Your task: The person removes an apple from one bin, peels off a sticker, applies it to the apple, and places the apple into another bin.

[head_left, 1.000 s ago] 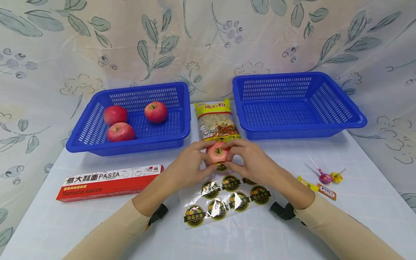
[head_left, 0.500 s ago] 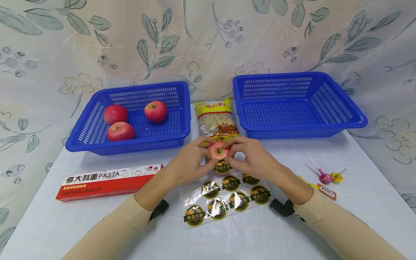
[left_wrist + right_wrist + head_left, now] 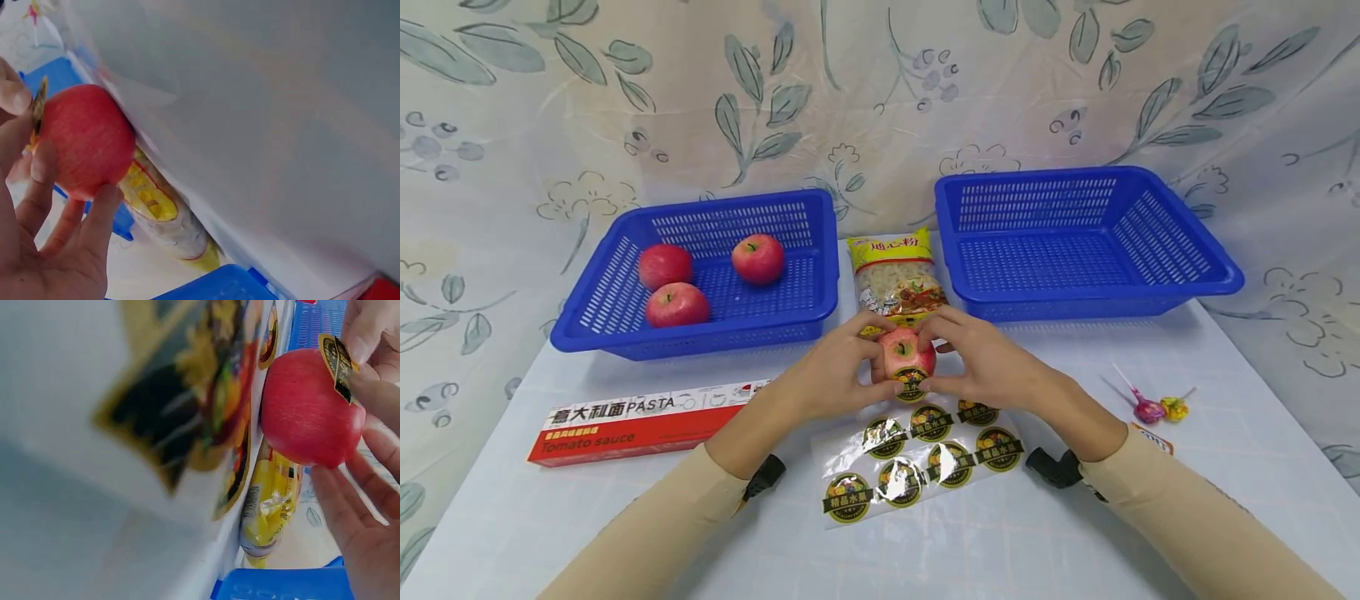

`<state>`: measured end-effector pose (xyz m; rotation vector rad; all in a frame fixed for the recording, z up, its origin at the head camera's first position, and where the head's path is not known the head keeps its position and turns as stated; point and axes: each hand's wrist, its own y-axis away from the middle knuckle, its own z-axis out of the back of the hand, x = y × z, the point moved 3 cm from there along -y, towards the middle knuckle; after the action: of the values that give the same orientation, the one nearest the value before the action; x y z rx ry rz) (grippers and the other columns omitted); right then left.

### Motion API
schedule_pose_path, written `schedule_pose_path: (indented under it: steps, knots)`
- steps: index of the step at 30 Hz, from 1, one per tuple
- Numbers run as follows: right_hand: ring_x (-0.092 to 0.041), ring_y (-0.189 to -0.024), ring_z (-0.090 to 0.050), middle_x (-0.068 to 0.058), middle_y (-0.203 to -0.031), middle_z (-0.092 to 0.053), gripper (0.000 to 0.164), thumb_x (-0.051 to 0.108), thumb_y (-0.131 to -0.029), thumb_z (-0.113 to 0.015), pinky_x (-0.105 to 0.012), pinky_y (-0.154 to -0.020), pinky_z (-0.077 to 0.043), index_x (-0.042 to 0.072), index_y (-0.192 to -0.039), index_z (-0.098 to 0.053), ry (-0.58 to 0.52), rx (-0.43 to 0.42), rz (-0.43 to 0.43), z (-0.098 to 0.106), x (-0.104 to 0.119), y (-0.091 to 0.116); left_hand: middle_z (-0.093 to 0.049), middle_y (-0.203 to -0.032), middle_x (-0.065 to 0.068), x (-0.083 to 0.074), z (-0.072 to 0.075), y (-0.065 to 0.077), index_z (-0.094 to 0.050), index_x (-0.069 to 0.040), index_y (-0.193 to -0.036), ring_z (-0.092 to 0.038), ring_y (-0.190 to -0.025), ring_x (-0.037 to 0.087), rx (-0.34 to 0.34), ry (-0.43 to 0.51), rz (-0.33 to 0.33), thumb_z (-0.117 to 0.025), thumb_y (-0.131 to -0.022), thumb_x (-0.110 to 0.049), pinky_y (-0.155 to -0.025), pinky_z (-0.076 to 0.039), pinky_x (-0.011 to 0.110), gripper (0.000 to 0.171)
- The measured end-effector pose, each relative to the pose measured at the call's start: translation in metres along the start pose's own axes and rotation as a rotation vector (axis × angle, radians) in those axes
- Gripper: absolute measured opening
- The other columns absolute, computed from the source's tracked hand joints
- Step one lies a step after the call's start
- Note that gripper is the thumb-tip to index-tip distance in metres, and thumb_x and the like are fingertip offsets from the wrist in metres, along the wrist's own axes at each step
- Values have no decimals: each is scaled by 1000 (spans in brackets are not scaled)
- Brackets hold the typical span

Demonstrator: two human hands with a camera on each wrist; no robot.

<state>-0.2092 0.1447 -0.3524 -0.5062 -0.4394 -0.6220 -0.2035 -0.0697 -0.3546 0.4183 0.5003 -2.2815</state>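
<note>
A red apple (image 3: 919,360) is held between both hands over the table, stem up. The left hand (image 3: 835,371) grips its left side with curled fingers, its thumb at the left edge of a round black-and-gold sticker (image 3: 912,385). On the other side, the right hand (image 3: 988,367) holds the apple with its thumb at the sticker's right edge. In the right wrist view the sticker (image 3: 339,367) lies against the apple (image 3: 303,406), one edge standing off. A clear sheet (image 3: 880,512) with several similar stickers lies just below the hands.
Left, a blue basket (image 3: 700,337) holds three apples; another blue basket (image 3: 1097,304) stands right. A yellow pasta bag (image 3: 895,275) lies between them. A red-white pasta box (image 3: 625,437) is at left. Lollipops (image 3: 1150,408) and an orange wrapper (image 3: 1153,437) lie at right.
The sticker, earlier below the apple and then between the thumbs, now overlaps the apple's near side. The right forearm now covers the yellow candy.
</note>
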Motion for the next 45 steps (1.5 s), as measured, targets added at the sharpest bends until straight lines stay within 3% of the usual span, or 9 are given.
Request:
schedule_pose_path:
  steps: [6,12,20,26,31,38,43,45]
  knots:
    - [-17,-104,-62,-5,-125,-59,58,20,-82,-88,-37,-86,-59,4,-130,-61,54,86,-8,4,-3,-6,-57,-138,4,1,-1,-2,-60,-24,-68,-59,-124,22,32,-28,-19,-84,-85,-30,-100,-52,37,30]
    - [-22,-119,-60,-6,-134,-62,67,26,-83,-87,-39,-100,-54,5,-139,-58,109,154,-43,3,-3,-11,-55,-136,4,2,-1,-5,-57,-22,-67,-61,-120,22,41,-48,-28,-89,-80,-34,-97,-53,36,36]
    - [-21,-119,-60,-5,-132,-62,67,24,-81,-90,-39,-101,-53,5,-136,-58,101,162,-45,4,-4,-13,-53,-134,6,1,-2,-7,-55,-21,-65,-66,-108,24,37,-85,-41,-91,-78,-33,-87,-55,34,40]
    - [-17,-115,-57,-3,-128,-58,66,26,-83,-88,-37,-98,-54,6,-136,-55,60,153,-19,2,-7,-12,-54,-128,4,-1,-2,-7,-53,-21,-64,-66,-105,21,36,-97,-15,-89,-79,-42,-79,-54,32,44]
    - [-16,-115,-56,-2,-128,-57,69,28,-81,-89,-36,-99,-52,6,-137,-54,54,156,-28,1,-10,-13,-55,-124,6,-1,-1,-8,-55,-19,-64,-67,-105,22,39,-105,-22,-90,-78,-36,-80,-55,32,42]
    - [-16,-119,-58,-3,-134,-59,80,29,-83,-88,-36,-98,-54,7,-147,-46,-60,220,-71,-2,-15,-13,-56,-133,9,2,4,-8,-59,-19,-70,-64,-113,25,77,-23,-60,-88,-81,-23,-91,-52,34,32]
    - [-14,-116,-61,1,-129,-62,80,31,-79,-90,-35,-97,-55,10,-143,-48,-80,244,-80,7,-16,-6,-60,-126,10,6,9,-7,-67,-8,-93,-64,-114,24,91,109,-10,-74,-90,-8,-90,-57,27,8]
    - [-14,-116,-62,4,-127,-63,80,33,-78,-91,-35,-96,-55,12,-142,-48,-101,259,-98,17,-14,0,-63,-121,11,8,11,-7,-66,-4,-104,-66,-116,25,85,166,15,-68,-94,-6,-89,-59,26,11]
